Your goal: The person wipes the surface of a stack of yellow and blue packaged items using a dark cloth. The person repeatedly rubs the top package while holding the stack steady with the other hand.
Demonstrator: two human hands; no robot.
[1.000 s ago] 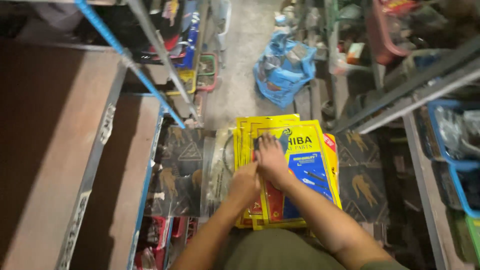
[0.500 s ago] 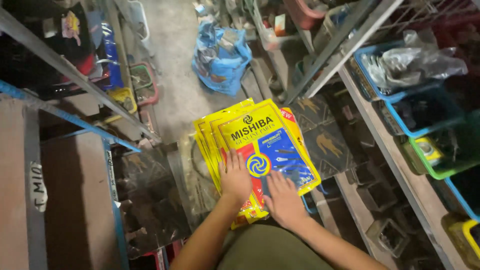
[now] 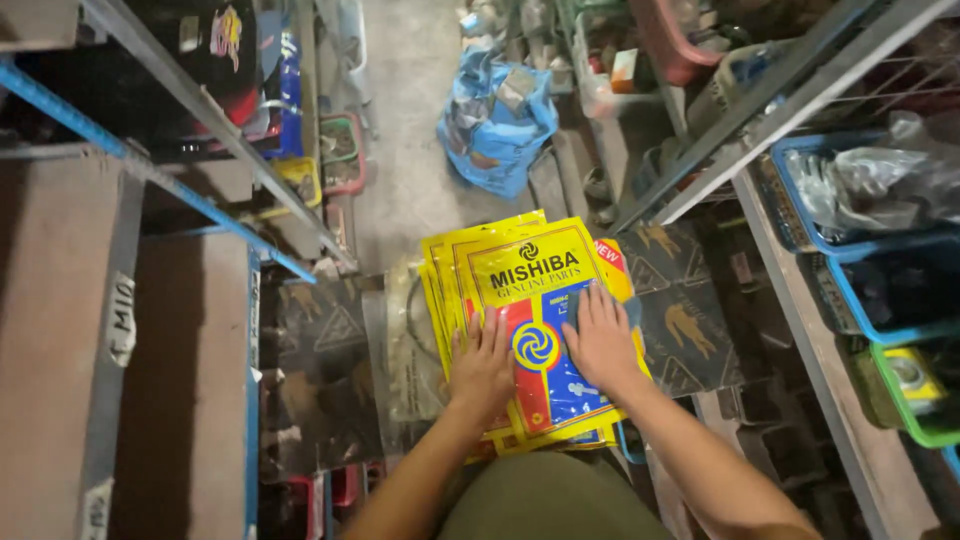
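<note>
The person is pressing both hands flat on a fanned stack of glossy yellow plastic packets with blue and red panels (image 3: 530,300), which is lying low in the narrow aisle, right in front of their body. The left hand (image 3: 482,368) is resting on the lower left part of the top packet, fingers (image 3: 478,335) spread and extended, gripping nothing. The right hand (image 3: 601,340) is lying on the blue panel toward the packet's right side, fingers likewise open and flat on the surface. Just beside the stack on the left, clear plastic bags holding dark rings (image 3: 410,340) are sitting. Further up the grey concrete floor (image 3: 410,120), a crumpled blue plastic sack (image 3: 495,120) is sitting well apart from the packets. Metal shelving with a blue painted rail (image 3: 150,170) is flanking the left side, and blue plastic crates (image 3: 880,270) are sitting on the shelf at the right.
</note>
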